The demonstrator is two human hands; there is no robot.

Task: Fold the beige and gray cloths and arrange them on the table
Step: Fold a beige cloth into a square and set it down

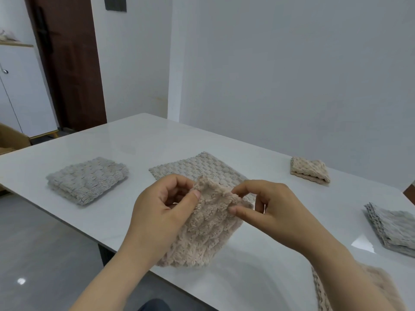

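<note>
Both hands up over white table (125,140) — left hand (161,205) and right hand (267,209) pinch top edge of beige cloth (206,234), which hangs down. Flat pale cloth (197,168) behind it. Folded gray cloth (87,179) left, folded beige cloth (310,170) far right, gray stack (393,230) at right edge — brown door (67,63) behind.

No txt, labels, brands or nos. can be read anywhere in view. Dark rectangular wall panel (115,3), top left: too dim to make out any marks.
</note>
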